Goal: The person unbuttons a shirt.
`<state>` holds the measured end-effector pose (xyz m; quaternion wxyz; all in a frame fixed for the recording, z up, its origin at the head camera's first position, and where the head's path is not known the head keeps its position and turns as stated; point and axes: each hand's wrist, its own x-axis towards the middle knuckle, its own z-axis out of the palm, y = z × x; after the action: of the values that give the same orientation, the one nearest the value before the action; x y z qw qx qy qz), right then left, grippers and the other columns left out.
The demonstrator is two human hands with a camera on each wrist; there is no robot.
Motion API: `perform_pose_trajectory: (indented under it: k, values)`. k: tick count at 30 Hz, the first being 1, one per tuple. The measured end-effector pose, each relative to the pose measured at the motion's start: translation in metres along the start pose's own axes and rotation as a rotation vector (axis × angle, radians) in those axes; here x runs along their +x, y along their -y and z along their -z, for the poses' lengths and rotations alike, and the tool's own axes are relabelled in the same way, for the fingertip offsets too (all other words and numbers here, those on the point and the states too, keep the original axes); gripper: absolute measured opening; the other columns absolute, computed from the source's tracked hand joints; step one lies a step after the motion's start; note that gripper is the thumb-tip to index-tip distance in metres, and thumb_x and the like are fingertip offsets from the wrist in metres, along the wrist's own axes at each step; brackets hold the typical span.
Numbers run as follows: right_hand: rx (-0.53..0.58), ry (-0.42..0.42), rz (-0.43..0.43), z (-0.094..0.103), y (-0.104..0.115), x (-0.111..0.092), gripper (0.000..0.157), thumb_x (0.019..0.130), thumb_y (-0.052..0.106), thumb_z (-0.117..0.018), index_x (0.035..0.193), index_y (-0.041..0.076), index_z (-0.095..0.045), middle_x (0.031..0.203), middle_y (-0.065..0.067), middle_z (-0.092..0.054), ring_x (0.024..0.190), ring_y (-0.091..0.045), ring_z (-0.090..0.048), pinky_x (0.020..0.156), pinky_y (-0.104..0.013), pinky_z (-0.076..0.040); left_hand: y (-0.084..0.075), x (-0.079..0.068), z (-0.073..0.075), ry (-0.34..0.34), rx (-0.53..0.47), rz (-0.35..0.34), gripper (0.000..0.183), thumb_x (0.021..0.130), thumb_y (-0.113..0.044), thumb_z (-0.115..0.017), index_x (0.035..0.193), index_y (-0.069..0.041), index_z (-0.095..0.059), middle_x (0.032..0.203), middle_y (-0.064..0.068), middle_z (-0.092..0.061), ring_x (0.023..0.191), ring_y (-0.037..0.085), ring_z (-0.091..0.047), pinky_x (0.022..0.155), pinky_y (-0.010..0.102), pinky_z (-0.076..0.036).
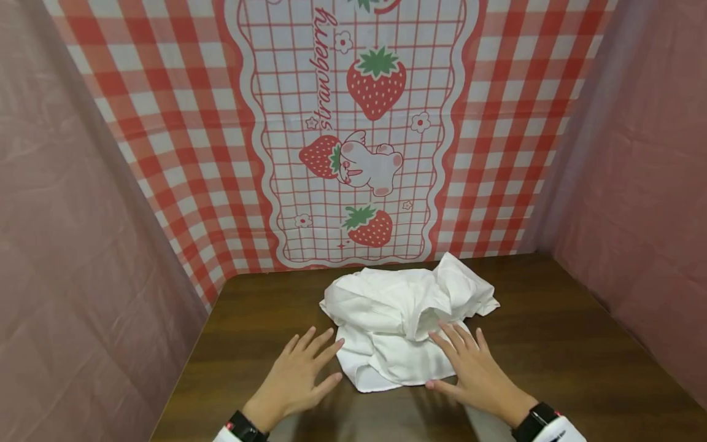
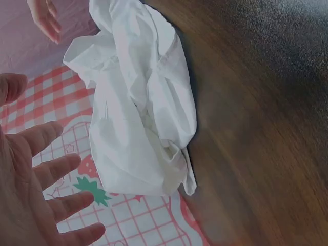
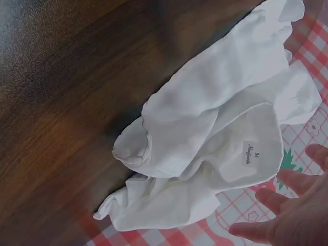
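Crumpled white garment (image 1: 381,307), mostly beyond left hand (image 1: 298,376) and right hand (image 1: 476,369)

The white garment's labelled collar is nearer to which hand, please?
Right: the right hand has its fingers by the collar; the left hand is farther away, by the near left corner of the garment.

Behind a dark brown wooden table (image 1: 552,331) hangs a red-and-white checked cloth (image 1: 188,116) printed with flowers (image 1: 420,122) and strawberries (image 1: 376,89); a motif (image 1: 366,4) cut off at the top is perhaps another strawberry. Creased pink drapes (image 1: 646,196) flank both sides.
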<state>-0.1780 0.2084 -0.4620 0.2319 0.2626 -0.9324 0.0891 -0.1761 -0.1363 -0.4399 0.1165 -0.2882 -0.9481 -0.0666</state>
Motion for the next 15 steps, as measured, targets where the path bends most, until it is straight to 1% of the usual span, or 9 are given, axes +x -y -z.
perform_pose_trajectory:
  k: [4,7,9,12,15]
  values:
    - [-0.015,-0.001,-0.046,0.0,-0.006,0.007,0.073,0.07,0.041,-0.076,0.129,0.008,-0.049,0.133,-0.019,-0.048,0.119,-0.04,-0.046,0.092,-0.069,-0.029,-0.002,0.0,-0.001,-0.008,0.0,-0.022,0.051,0.092,-0.054,-0.04,0.136,-0.03,-0.046,0.143,-0.001,-0.044,0.132,0.032,-0.039,0.102,0.054,-0.035]
    - [-0.029,-0.03,-0.073,-0.002,-0.015,0.014,0.074,0.066,0.024,-0.081,0.128,0.005,-0.047,0.131,-0.021,-0.048,0.116,-0.039,-0.047,0.09,-0.067,-0.032,-0.005,-0.001,-0.002,-0.014,-0.008,-0.037,0.05,0.093,-0.053,-0.041,0.136,-0.028,-0.048,0.142,0.0,-0.046,0.13,0.032,-0.041,0.101,0.054,-0.036]
    - [-0.05,-0.049,-0.086,-0.005,-0.022,0.019,0.075,0.064,0.015,-0.082,0.128,0.004,-0.046,0.13,-0.022,-0.048,0.114,-0.039,-0.047,0.09,-0.066,-0.033,-0.006,-0.003,-0.003,-0.014,-0.013,-0.044,0.051,0.093,-0.053,-0.039,0.135,-0.027,-0.048,0.141,0.001,-0.046,0.129,0.032,-0.042,0.1,0.053,-0.037]
    - [-0.081,-0.074,-0.105,-0.01,-0.032,0.024,0.073,0.062,0.007,-0.08,0.126,0.001,-0.046,0.127,-0.025,-0.049,0.111,-0.041,-0.048,0.087,-0.064,-0.036,-0.009,-0.007,-0.006,-0.025,-0.017,-0.055,0.05,0.093,-0.054,-0.039,0.135,-0.027,-0.049,0.14,0.0,-0.048,0.128,0.031,-0.044,0.099,0.052,-0.039]
    - [-0.098,-0.087,-0.143,-0.013,-0.041,0.03,0.068,0.063,0.005,-0.079,0.124,-0.001,-0.048,0.125,-0.027,-0.05,0.107,-0.042,-0.05,0.085,-0.064,-0.037,-0.011,-0.011,-0.009,-0.063,0.001,-0.083,0.048,0.093,-0.053,-0.04,0.132,-0.027,-0.051,0.136,-0.001,-0.052,0.125,0.029,-0.048,0.095,0.05,-0.043]
